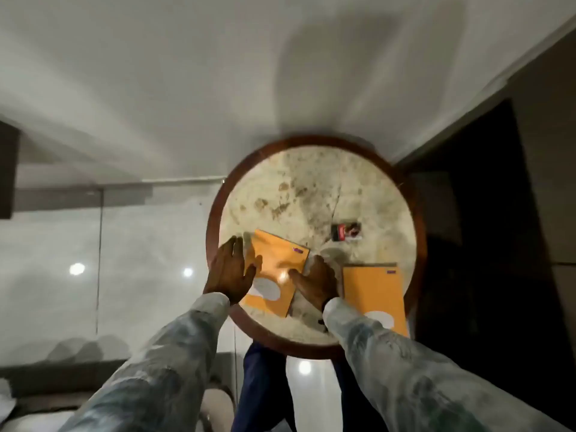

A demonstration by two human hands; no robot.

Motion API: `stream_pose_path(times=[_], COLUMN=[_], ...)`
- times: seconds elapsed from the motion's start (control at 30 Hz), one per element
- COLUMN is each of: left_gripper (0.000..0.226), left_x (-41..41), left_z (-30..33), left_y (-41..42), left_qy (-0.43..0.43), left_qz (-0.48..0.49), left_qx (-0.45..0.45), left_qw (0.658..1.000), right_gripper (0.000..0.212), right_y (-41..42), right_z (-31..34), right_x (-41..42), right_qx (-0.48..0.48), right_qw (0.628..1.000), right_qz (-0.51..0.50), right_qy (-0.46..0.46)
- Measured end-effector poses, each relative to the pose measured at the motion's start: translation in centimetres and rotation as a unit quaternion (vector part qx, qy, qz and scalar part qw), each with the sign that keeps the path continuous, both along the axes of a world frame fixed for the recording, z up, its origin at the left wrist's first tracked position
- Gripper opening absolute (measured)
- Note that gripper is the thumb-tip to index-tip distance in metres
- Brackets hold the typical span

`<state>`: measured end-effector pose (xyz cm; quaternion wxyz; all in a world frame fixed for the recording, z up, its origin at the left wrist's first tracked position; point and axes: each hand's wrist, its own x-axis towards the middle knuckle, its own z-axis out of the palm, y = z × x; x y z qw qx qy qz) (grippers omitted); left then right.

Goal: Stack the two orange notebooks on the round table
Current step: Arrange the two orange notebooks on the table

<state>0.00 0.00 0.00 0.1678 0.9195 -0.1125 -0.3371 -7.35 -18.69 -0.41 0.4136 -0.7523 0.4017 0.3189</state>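
Note:
Two orange notebooks lie apart on the round table [311, 182], which has a marble top and a dark wooden rim. The left notebook [276, 260] sits tilted near the table's left front edge. My left hand [229, 268] rests flat on its left edge, fingers spread. My right hand [316, 280] touches its right edge, thumb on the cover. The right notebook [372, 286] lies flat near the right front rim, partly hidden by my right sleeve. Whether either hand grips the left notebook is unclear.
A small dark packet with red print [346, 232] lies on the table behind the notebooks. A dark doorway or cabinet [486, 229] stands to the right. Glossy white floor tiles [140, 260] spread to the left. My legs [261, 388] are below the table's front edge.

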Motion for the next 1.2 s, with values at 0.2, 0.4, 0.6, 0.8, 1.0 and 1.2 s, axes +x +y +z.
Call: stream_pose_path(times=[0.2,0.4,0.6,0.8,1.0,1.2], left_gripper=[0.061,0.043,0.044,0.036,0.045,0.025], left_x=[-2.7,2.0,10.6,16.8,16.8,8.3], left_z=[-5.7,-7.8,-7.2,-9.6,-10.0,-6.5], left_y=[-0.9,-3.9,-8.7,-11.3,-12.5,-14.2], left_qy=[0.008,0.024,-0.054,-0.061,-0.087,-0.089], left_qz=[0.103,0.204,0.255,0.291,0.29,0.264], left_qx=[0.019,-0.051,-0.13,-0.118,-0.09,-0.123], left_qw=[0.994,0.977,0.956,0.948,0.949,0.953], right_gripper=[0.031,0.032,0.027,0.034,0.045,0.033], right_y=[3.3,1.7,-3.4,-8.1,-10.0,-11.8], right_z=[-5.1,-7.1,-7.5,-8.2,-9.1,-4.4], right_x=[-1.3,1.1,10.5,18.6,19.6,10.1], right_qx=[-0.04,-0.059,-0.082,-0.139,-0.146,-0.16], right_qw=[0.989,0.964,0.949,0.959,0.959,0.952], right_qz=[-0.144,-0.251,-0.23,-0.115,-0.074,-0.103], right_qy=[-0.013,-0.063,-0.201,-0.217,-0.23,-0.241])
